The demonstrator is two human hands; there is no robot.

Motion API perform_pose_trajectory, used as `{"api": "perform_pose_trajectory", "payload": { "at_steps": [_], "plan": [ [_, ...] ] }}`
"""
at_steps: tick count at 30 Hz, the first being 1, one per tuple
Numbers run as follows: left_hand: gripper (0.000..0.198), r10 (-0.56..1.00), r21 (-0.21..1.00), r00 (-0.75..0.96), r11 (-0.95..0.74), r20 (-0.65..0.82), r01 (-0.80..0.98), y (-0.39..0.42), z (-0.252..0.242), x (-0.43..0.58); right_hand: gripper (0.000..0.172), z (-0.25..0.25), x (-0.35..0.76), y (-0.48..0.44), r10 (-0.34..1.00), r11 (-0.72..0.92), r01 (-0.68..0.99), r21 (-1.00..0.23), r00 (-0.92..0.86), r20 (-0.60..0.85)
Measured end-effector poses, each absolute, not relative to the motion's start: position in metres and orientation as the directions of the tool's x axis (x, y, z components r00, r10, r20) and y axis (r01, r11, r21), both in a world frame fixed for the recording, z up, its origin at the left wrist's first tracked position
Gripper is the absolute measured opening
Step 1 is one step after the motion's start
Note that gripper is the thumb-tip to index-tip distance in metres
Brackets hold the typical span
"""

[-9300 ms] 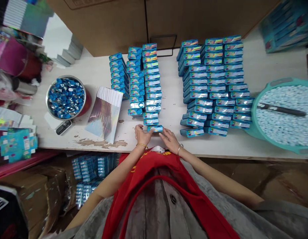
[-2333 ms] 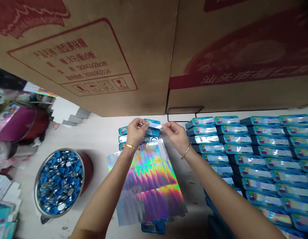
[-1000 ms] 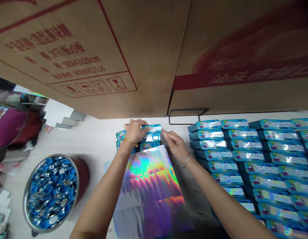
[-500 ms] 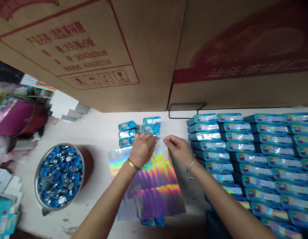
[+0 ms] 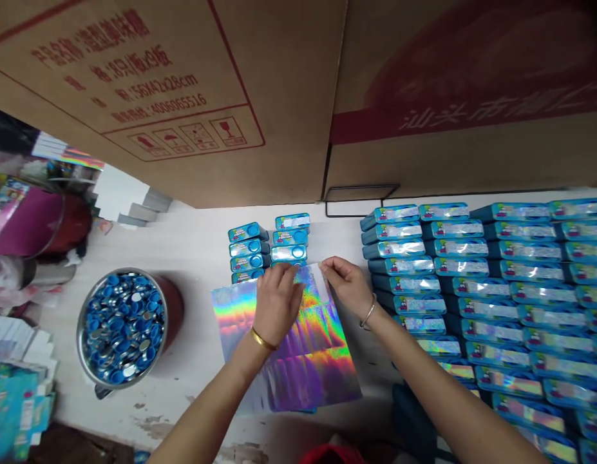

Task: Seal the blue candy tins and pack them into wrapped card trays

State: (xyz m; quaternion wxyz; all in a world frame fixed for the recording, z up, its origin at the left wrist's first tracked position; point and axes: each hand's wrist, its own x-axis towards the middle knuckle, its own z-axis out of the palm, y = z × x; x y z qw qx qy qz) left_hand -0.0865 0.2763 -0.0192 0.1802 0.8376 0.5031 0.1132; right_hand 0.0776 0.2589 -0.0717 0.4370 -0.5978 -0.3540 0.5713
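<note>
A holographic rainbow foil sheet (image 5: 298, 361) lies on the white table, with my left hand (image 5: 277, 304) resting flat on its upper part. My right hand (image 5: 345, 285) pinches the sheet's top right corner between thumb and fingers. Just beyond the hands stand short rows of blue rectangular tins (image 5: 289, 245) with shiny labels, their lower ends hidden by my left hand and the foil. A much larger block of the same tins (image 5: 491, 283) fills the table to the right of my right hand.
Large brown cardboard cartons (image 5: 182, 96) rise along the table's far side, beside a black wire frame (image 5: 360, 200). At left stands a steel bowl (image 5: 122, 328) heaped with blue caps. A magenta tub (image 5: 37, 222) and printed card blanks (image 5: 18, 406) sit further left.
My left hand has moved down from the tins onto the foil sheet, uncovering the tin rows. The sheet now lies flatter, and my right hand has shifted slightly toward its corner.
</note>
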Motion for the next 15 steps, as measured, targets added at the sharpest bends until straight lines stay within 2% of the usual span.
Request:
{"api": "perform_pose_trajectory", "payload": {
  "at_steps": [3, 7, 10, 12, 15],
  "plan": [
    [0.021, 0.865, 0.419, 0.500, -0.472, 0.050, 0.776, 0.288, -0.020, -0.084, 0.030, -0.065, 0.076, 0.256, 0.939, -0.332, -0.074, -0.940, 0.072, -0.337],
    [0.022, 0.830, 0.320, 0.558, -0.530, 0.005, 0.785, 0.292, -0.022, -0.078, 0.031, -0.062, 0.072, 0.255, 0.935, -0.330, -0.067, -0.942, 0.113, -0.335],
    [0.021, 0.823, 0.309, 0.568, -0.536, -0.015, 0.786, 0.279, -0.021, -0.076, 0.032, -0.065, 0.069, 0.254, 0.924, -0.350, -0.079, -0.934, 0.133, -0.357],
    [0.017, 0.816, 0.398, 0.577, -0.527, -0.009, 0.751, 0.264, -0.015, -0.078, 0.032, -0.069, 0.068, 0.252, 0.923, -0.351, -0.079, -0.933, 0.136, -0.359],
    [0.007, 0.872, 0.678, 0.489, -0.366, 0.012, 0.637, 0.246, 0.003, -0.081, 0.033, -0.076, 0.070, 0.248, 0.927, -0.356, -0.033, -0.934, 0.115, -0.358]
  ]
}}
